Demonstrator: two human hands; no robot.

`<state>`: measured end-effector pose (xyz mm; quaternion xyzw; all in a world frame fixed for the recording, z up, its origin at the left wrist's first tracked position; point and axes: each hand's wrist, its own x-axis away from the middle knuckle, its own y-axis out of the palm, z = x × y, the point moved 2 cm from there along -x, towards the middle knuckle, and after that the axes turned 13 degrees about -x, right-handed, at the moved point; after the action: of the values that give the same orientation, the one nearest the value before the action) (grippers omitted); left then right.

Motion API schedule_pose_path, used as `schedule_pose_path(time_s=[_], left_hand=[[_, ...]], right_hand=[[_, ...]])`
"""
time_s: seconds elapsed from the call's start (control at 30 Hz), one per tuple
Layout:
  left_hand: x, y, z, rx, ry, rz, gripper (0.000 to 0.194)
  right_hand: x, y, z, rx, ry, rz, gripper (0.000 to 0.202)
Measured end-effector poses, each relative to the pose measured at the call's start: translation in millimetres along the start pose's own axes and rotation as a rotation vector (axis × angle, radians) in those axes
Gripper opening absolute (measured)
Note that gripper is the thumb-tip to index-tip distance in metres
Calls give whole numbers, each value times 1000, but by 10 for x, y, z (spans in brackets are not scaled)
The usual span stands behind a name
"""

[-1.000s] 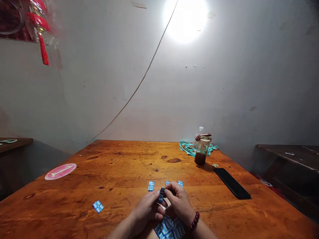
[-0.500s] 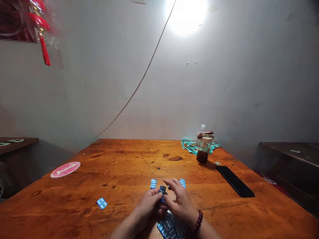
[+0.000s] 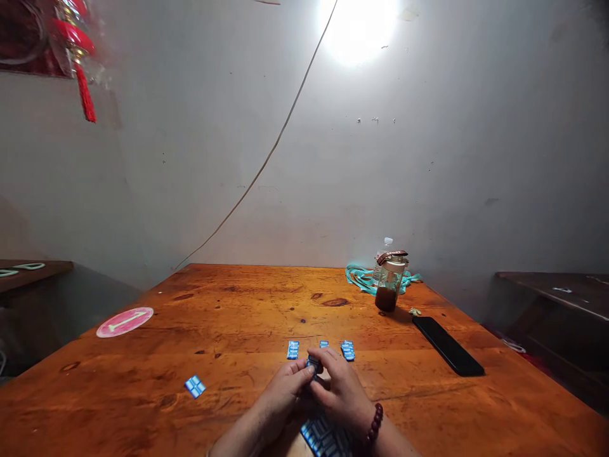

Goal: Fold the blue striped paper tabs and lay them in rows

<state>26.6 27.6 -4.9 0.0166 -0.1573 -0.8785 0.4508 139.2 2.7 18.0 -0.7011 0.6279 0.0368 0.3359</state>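
Between my hands, near the table's front middle, is a small dark blue card [image 3: 312, 361]. My left hand [image 3: 284, 391] pinches its left side with the thumb on top. The fingers of my right hand [image 3: 340, 383] are closed on its right side; a dark bead bracelet is on that wrist. Below the hands lies a pile of blue-and-white cards [image 3: 323, 435], partly covered by my right hand. Just beyond the hands are blue cards at the left [image 3: 293, 350], in the middle [image 3: 324, 344] and at the right [image 3: 347, 350]. Another blue card [image 3: 195, 386] lies further left.
On the wooden table [image 3: 247, 304], a black phone [image 3: 448, 346] lies at the right. Behind it stand a bottle with dark liquid [image 3: 387, 289] and a clear bottle, with a turquoise strap [image 3: 361, 279] around them. A pink round sticker [image 3: 124, 322] is at the left.
My right hand's raised fingers have come down and closed on the small card. The middle blue card beyond my hands now shows more. The view has shifted slightly.
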Motion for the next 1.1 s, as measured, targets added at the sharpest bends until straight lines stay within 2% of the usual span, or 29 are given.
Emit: schedule_pose_path(time_s=[0.17,0.33,0.5,0.7,0.77,0.87,0.93,1.0,1.1], left_hand=[[-15,-25,15,-1,29,26,24],[-65,-74,-54,-87,38,97,25],[-47,-28,-51,-190,18,115,26],[40,-10,57,-94,-88,24,29],[54,-15,58,-91,-126,37,30],[41,-31,50,-197,-144,93,25],[17,-79,91,-242,-107,145,24],[-1,-192,196,-245,-8,265,26],[4,-439,388,-271,143,497,30]], right_hand=[[-16,-17,58,-176,75,44,45],[-52,-28,161,-292,184,187,18],[-50,-10,179,-356,219,210,17],[-56,-44,167,-454,274,245,17],[-59,-58,170,-486,288,263,18],[-63,-73,185,-517,297,259,18],[-74,-89,190,-520,299,278,17],[-99,-85,187,-514,370,272,16],[-160,22,151,-491,548,112,14]])
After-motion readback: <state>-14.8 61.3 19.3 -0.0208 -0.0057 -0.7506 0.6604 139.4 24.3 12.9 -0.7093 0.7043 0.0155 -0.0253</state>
